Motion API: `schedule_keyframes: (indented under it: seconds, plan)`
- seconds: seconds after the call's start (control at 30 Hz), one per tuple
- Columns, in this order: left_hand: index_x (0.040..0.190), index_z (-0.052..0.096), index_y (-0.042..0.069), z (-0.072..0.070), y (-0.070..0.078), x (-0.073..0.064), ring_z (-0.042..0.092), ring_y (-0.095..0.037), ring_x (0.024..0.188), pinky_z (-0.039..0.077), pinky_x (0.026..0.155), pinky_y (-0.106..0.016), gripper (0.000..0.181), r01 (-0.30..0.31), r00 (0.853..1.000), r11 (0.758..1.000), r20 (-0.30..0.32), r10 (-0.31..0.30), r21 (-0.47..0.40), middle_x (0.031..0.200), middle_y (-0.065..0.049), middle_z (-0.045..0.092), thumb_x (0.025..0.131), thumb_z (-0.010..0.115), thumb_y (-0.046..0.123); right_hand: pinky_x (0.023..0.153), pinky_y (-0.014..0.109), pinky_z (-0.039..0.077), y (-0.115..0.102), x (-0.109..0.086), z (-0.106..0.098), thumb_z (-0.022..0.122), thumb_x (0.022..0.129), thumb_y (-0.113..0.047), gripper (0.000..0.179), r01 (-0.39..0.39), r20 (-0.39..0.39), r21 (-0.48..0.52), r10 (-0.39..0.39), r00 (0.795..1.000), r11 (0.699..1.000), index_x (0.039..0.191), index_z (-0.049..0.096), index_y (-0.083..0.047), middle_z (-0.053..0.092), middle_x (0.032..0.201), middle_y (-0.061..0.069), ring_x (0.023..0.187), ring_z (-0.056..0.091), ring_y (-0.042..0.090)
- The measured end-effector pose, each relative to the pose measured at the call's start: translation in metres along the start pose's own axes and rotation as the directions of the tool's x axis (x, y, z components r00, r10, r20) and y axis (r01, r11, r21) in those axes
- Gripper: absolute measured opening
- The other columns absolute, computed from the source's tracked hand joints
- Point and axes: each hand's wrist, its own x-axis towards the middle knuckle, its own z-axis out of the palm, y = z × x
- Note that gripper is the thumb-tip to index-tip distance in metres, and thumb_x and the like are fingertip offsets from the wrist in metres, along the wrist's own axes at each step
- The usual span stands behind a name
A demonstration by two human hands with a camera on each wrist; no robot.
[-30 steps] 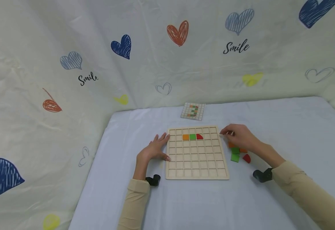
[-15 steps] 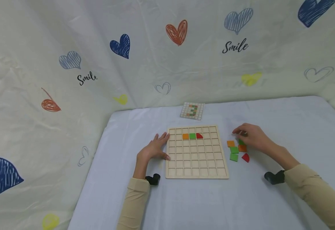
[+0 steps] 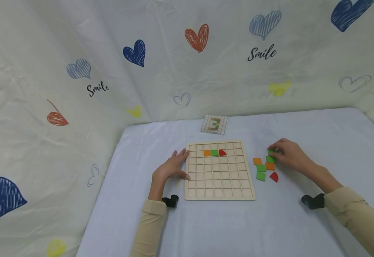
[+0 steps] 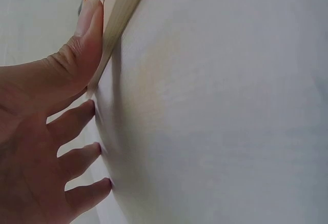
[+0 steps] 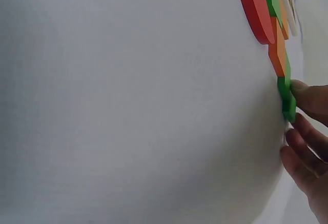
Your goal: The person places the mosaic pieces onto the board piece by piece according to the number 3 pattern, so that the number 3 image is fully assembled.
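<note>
A wooden grid board (image 3: 220, 178) lies flat on the white cloth. In one row of it sit an orange square tile (image 3: 207, 153), a green square tile (image 3: 215, 152) and a red quarter-circle tile (image 3: 222, 152). My left hand (image 3: 171, 166) rests spread at the board's left edge, its thumb touching the rim in the left wrist view. To the right of the board, my right hand (image 3: 288, 154) pinches a green square tile (image 5: 289, 109) between thumb and index finger at the far end of the loose tiles. Part of that tile is hidden by the fingers.
Loose tiles lie right of the board: an orange one (image 3: 257, 161), another orange one (image 3: 270, 166), several green ones (image 3: 261, 168) and a red quarter-circle (image 3: 274, 176). A pattern card (image 3: 214, 124) lies behind the board. A printed curtain (image 3: 161, 89) hangs beyond the table.
My right hand has moved right, away from the board's edge, to the loose tiles, and now has a green tile between its fingers. My left hand has stayed put.
</note>
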Motion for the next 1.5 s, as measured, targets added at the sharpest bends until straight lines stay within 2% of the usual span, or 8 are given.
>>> schedule_keyframes:
  seconds: [0.13,0.37,0.57,0.8,1.03,1.2,1.43,1.5]
  plan:
    - [0.165,0.025,0.015,0.001,0.000,0.001,0.004,-0.034,0.161,0.016,0.128,-0.058,0.107,-0.001,1.000,1.000,-0.002,0.001,-0.008,0.173,-0.004,0.016,0.079,0.089,0.023,0.076,0.045,0.058,0.000,-0.001,-0.001,0.076,0.089,-0.004,0.021,0.002,-0.004,0.029,-0.002,1.000,1.000,0.106,0.071,0.009,0.066,0.104,0.025,0.087,0.061,0.034]
    - [0.165,0.025,0.016,0.000,0.000,0.000,0.003,-0.033,0.161,0.016,0.128,-0.058,0.107,0.001,1.000,1.000,0.002,-0.001,-0.016,0.173,-0.003,0.015,0.079,0.089,0.023,0.070,0.031,0.054,0.000,-0.002,-0.002,0.075,0.089,-0.002,0.020,0.017,-0.025,0.032,-0.016,1.000,0.999,0.105,0.071,0.007,0.071,0.100,0.020,0.083,0.062,0.029]
    - [0.165,0.025,0.015,0.001,-0.001,0.001,0.004,-0.034,0.161,0.016,0.127,-0.059,0.108,0.004,1.000,1.000,-0.004,-0.004,-0.004,0.173,-0.003,0.016,0.079,0.090,0.024,0.070,0.030,0.054,-0.001,-0.002,-0.003,0.071,0.089,0.002,0.018,0.043,-0.057,0.031,-0.041,0.998,0.999,0.106,0.071,0.006,0.072,0.100,0.020,0.084,0.064,0.029]
    - [0.165,0.025,0.016,0.001,-0.002,0.001,0.003,-0.033,0.161,0.016,0.127,-0.059,0.108,0.003,1.000,1.000,-0.005,-0.003,-0.007,0.173,-0.002,0.015,0.079,0.090,0.025,0.072,0.040,0.059,0.000,-0.005,-0.001,0.069,0.087,0.008,0.024,0.085,-0.127,0.005,-0.084,0.988,0.996,0.111,0.073,0.007,0.072,0.102,0.023,0.084,0.066,0.032]
    - [0.165,0.025,0.016,0.001,-0.001,0.001,0.003,-0.034,0.161,0.014,0.128,-0.058,0.108,0.000,1.000,1.000,-0.002,0.000,-0.003,0.173,-0.003,0.015,0.079,0.090,0.025,0.068,0.026,0.056,0.001,-0.007,-0.002,0.071,0.085,0.011,0.026,0.126,-0.178,0.009,-0.123,0.976,0.992,0.109,0.077,0.003,0.073,0.099,0.018,0.082,0.068,0.030]
    - [0.165,0.024,0.015,0.001,-0.001,0.001,0.003,-0.035,0.161,0.014,0.128,-0.057,0.107,0.001,1.000,1.000,0.001,-0.001,0.005,0.173,-0.004,0.015,0.080,0.089,0.024,0.070,0.029,0.059,-0.001,-0.006,-0.001,0.073,0.089,0.003,0.022,0.077,-0.152,0.054,-0.068,0.986,0.996,0.111,0.076,0.003,0.073,0.106,0.020,0.088,0.070,0.035]
    - [0.165,0.024,0.015,0.001,-0.001,0.002,0.002,-0.034,0.161,0.012,0.129,-0.056,0.107,0.002,1.000,1.000,0.002,-0.002,0.004,0.173,-0.003,0.014,0.080,0.089,0.024,0.082,0.052,0.061,-0.011,-0.005,-0.001,0.072,0.094,-0.008,0.029,-0.036,-0.059,0.148,0.045,0.997,0.988,0.121,0.072,0.002,0.071,0.119,0.024,0.100,0.070,0.041]
    - [0.165,0.024,0.015,0.000,-0.001,0.001,0.002,-0.033,0.161,0.012,0.129,-0.056,0.107,0.002,1.000,1.000,0.001,-0.002,0.002,0.173,-0.003,0.014,0.080,0.089,0.024,0.084,0.052,0.061,-0.014,-0.004,-0.001,0.073,0.094,-0.009,0.031,-0.043,-0.045,0.159,0.050,0.998,0.986,0.123,0.072,0.002,0.071,0.120,0.024,0.101,0.070,0.041]
